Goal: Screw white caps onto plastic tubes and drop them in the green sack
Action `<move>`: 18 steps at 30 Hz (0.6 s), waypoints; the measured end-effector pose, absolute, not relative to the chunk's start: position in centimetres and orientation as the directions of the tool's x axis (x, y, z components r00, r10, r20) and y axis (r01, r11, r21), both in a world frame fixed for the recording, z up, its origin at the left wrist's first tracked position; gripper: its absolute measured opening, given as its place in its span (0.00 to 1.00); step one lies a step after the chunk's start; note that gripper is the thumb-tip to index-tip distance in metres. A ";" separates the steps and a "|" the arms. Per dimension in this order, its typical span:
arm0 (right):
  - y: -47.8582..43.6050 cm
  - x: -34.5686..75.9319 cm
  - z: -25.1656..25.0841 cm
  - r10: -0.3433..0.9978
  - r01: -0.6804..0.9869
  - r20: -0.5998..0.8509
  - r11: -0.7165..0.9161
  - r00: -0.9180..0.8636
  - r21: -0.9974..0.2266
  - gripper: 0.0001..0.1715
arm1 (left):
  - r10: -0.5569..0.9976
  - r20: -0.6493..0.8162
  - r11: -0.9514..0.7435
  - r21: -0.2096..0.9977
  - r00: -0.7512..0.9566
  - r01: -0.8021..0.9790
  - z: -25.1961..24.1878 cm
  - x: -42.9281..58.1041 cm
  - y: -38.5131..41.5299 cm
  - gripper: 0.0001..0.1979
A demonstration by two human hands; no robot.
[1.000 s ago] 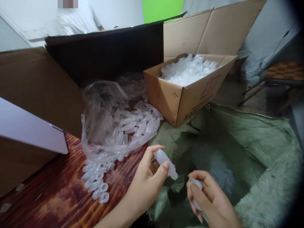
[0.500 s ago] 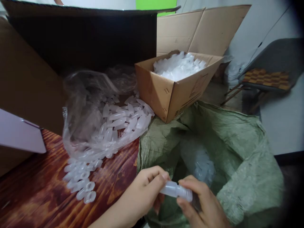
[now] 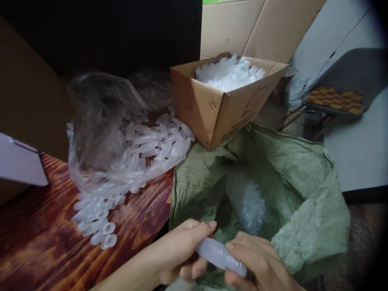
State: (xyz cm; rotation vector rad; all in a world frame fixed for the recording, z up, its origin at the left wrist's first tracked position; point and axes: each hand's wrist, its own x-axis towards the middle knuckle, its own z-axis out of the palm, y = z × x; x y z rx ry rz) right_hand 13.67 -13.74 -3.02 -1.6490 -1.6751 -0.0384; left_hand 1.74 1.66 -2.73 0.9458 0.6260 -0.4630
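Between my two hands, low over the mouth of a green woven sack (image 3: 194,182), is a small translucent plastic tube-shaped piece (image 3: 214,252), slightly tilted down to the right. My left hand (image 3: 184,246) grips its left end with thumb and fingers. At its right end, my right hand (image 3: 257,258) pinches it; a clear rounded tip shows there. Inside the sack lie several clear pieces (image 3: 253,206). On the table to the left, tapered translucent pieces (image 3: 148,141) spill from a clear plastic bag (image 3: 93,133), and short hollow caps (image 3: 98,218) are gathered nearer me.
A cardboard box (image 3: 197,107) heaped with translucent pieces (image 3: 230,74) stands behind the sack. A large dark-sided carton (image 3: 121,36) rises behind the bag on the reddish wooden table (image 3: 136,218). At the right is a grey chair (image 3: 360,76) with a checkered cushion.
Both hands have shifted slightly lower with the plastic piece. The right fingers have closed further over its right end. The view has tilted, so the surroundings sit a little higher and more to the left.
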 end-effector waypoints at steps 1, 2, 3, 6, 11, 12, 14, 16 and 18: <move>-13.7 13.7 -3.3 0.843 0.844 0.504 0.122 0.190 -0.522 0.13 | 0.003 -0.644 0.490 0.668 0.765 0.560 -2.6 1.7 1.5 0.25; -13.7 13.8 -3.6 0.850 0.810 0.462 0.076 0.252 -0.581 0.15 | 0.100 -0.598 0.444 0.742 0.795 0.502 -2.4 1.7 1.3 0.24; -13.7 13.9 -4.0 0.863 0.762 0.401 0.030 0.307 -0.647 0.17 | 0.183 -0.541 0.375 0.810 0.821 0.450 -2.1 1.6 1.1 0.23; -13.5 14.2 -4.9 0.916 0.587 0.166 -0.088 0.365 -0.805 0.31 | 0.325 -0.380 0.139 0.925 0.866 0.353 -1.6 1.4 0.9 0.16; -13.9 14.6 -4.1 0.912 0.746 0.283 -0.038 0.299 -0.665 0.38 | 0.524 -0.293 -0.091 0.914 0.800 0.395 -1.9 1.3 1.2 0.11; -14.0 14.7 -3.8 0.898 0.827 0.374 0.021 0.231 -0.561 0.35 | 0.539 -0.293 -0.104 0.907 0.790 0.408 -2.0 1.3 1.2 0.12; -14.3 15.0 -3.3 0.874 0.923 0.486 0.173 0.018 -0.345 0.23 | 0.536 -0.284 -0.129 0.903 0.795 0.409 -1.9 1.2 1.1 0.14; -14.5 15.5 -3.1 0.882 0.937 0.455 0.254 -0.123 -0.239 0.18 | 0.516 -0.263 -0.166 0.903 0.816 0.396 -1.6 1.1 1.0 0.16; -14.5 15.9 -2.9 0.920 0.945 0.375 0.220 -0.118 -0.242 0.23 | 0.497 -0.238 -0.215 0.898 0.834 0.384 -1.1 1.1 0.9 0.17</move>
